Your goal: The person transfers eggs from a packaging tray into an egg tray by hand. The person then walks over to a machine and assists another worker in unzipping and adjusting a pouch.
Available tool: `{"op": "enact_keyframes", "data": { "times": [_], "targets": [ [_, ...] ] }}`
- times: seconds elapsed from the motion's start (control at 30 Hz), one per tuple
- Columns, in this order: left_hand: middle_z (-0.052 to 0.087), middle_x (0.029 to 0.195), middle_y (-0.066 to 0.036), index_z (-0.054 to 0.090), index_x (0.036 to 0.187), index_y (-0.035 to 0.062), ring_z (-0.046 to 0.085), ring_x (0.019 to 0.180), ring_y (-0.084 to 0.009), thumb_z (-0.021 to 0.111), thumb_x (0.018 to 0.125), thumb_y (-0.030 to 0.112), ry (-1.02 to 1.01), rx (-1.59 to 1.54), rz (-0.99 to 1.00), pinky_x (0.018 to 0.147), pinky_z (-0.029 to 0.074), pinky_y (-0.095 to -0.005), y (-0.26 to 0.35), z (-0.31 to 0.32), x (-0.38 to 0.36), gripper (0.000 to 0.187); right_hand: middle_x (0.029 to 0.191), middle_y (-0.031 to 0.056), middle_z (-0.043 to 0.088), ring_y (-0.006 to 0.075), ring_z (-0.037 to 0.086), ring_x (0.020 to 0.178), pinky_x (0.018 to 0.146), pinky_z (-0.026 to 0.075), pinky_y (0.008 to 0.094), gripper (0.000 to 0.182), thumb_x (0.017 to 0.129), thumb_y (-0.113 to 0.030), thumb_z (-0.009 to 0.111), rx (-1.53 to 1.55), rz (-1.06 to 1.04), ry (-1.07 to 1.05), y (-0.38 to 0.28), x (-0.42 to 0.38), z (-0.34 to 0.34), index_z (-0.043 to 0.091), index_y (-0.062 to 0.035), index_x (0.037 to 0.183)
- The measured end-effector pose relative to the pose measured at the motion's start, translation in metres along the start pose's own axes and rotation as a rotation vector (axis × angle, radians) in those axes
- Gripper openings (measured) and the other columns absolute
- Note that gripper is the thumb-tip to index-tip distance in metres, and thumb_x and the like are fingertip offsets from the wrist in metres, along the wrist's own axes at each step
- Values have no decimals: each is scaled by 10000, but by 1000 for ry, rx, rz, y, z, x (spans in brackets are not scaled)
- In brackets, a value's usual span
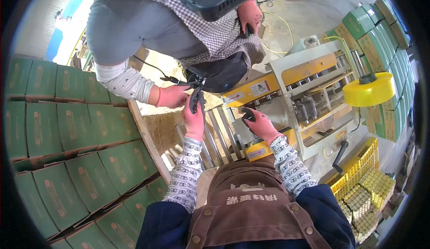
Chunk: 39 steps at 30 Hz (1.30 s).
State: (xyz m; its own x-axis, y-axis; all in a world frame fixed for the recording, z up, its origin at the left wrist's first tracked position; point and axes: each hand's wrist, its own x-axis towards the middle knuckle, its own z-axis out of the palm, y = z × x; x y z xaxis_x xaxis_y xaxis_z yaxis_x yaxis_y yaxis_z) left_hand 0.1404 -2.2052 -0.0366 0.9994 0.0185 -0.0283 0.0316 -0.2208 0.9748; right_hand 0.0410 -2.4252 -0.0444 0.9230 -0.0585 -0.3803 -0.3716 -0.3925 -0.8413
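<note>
My left hand [195, 117], in a pink glove with dark fingers, reaches up to the end of a black cable [168, 78] beside a black bag [226, 72]. Its fingers look closed at the cable's end, but dark on dark hides what they hold. A co-worker's pink-gloved hand [172, 96] is right beside it, at the same cable. My right hand [262, 124], gloved alike, hovers over the near side of the yellow-railed carton-sealing machine [264, 88]. Its thumb and fingers are apart with nothing seen between them.
Metal rollers [219, 128] lead into the machine. Stacked green cartons [58, 123] fill the left, and more cartons [376, 38] stand at right. A yellow tape roll [369, 90] sticks out from the machine. A crank handle [341, 157] and yellow crate [358, 164] are at lower right.
</note>
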Motion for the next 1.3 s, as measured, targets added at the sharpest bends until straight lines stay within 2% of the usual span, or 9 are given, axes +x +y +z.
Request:
{"op": "enact_keyframes", "data": {
  "times": [0.1, 0.2, 0.27, 0.43, 0.57, 0.63, 0.83, 1.07, 1.3],
  "targets": [
    [636, 1063, -154, 558, 1192, -10, 622, 929, -209, 481, 924, 118, 64, 361, 1, 834, 482, -306, 29, 7, -25, 307, 1009, 173, 645, 354, 604, 952, 848, 473, 416, 435, 831, -308, 614, -41, 14, 20, 21, -2, 14, 554, -87, 1201],
    [632, 953, -146, 595, 1141, 37, 627, 825, -257, 548, 846, 250, -602, 664, 97, 706, 515, -382, 1, 5, -102, 367, 972, 185, 643, 376, 595, 952, 851, 470, 439, 433, 831, -358, 615, -106, 56, 73, 58, -19, 40, 571, -109, 1183],
    [610, 997, -99, 569, 1152, 102, 604, 937, -250, 577, 826, 344, -1074, 867, 134, 813, 495, -359, -23, -1, -136, 406, 1052, 155, 651, 286, 621, 1001, 868, 482, 343, 370, 824, -223, 633, -21, 130, -55, 87, -37, 58, 595, -76, 1161],
    [578, 1210, -94, 492, 1279, 160, 540, 1141, -270, 490, 900, 400, -947, 806, -158, 977, 408, -396, -55, -27, -169, 448, 1033, 175, 636, 342, 590, 987, 864, 468, 396, 379, 807, -252, 653, -199, 87, -27, 77, -66, 52, 597, -83, 1141],
    [633, 1057, -128, 559, 1197, 120, 605, 994, -299, 542, 879, 342, -861, 720, -222, 890, 471, -378, -32, -36, -129, 388, 985, 178, 627, 355, 584, 934, 845, 466, 422, 428, 822, -306, 643, -300, -265, 294, 37, -14, 57, 556, -63, 1163],
    [636, 998, -139, 584, 1150, 86, 612, 932, -315, 574, 857, 270, -736, 591, -74, 840, 485, -371, -32, -37, -112, 346, 977, 165, 624, 356, 589, 896, 821, 471, 435, 439, 830, -342, 630, -197, -324, 414, -10, 25, 56, 536, -73, 1165],
    [619, 947, -150, 600, 1088, 23, 602, 877, -331, 627, 786, 122, -544, 380, 141, 780, 479, -379, 27, -32, -75, 318, 950, 175, 664, 338, 639, 841, 780, 490, 409, 429, 751, -297, 719, -216, 127, 544, -87, 106, 75, 574, -58, 1077],
    [624, 1020, -163, 596, 1101, 19, 607, 934, -318, 624, 775, 91, -463, 384, 279, 843, 471, -370, 43, -37, -61, 334, 939, 128, 676, 249, 649, 841, 766, 485, 369, 350, 725, -119, 727, 646, 13, 500, -72, 107, 80, 593, -22, 1033],
    [630, 1046, -171, 570, 1154, 21, 638, 916, -314, 624, 799, 93, -216, 462, 371, 823, 500, -370, 66, -19, 0, 366, 877, 181, 650, 376, 612, 861, 762, 479, 456, 217, 836, -254, 580, 81, -18, 414, -61, 92, 50, 639, -78, 949]
  ]
}}
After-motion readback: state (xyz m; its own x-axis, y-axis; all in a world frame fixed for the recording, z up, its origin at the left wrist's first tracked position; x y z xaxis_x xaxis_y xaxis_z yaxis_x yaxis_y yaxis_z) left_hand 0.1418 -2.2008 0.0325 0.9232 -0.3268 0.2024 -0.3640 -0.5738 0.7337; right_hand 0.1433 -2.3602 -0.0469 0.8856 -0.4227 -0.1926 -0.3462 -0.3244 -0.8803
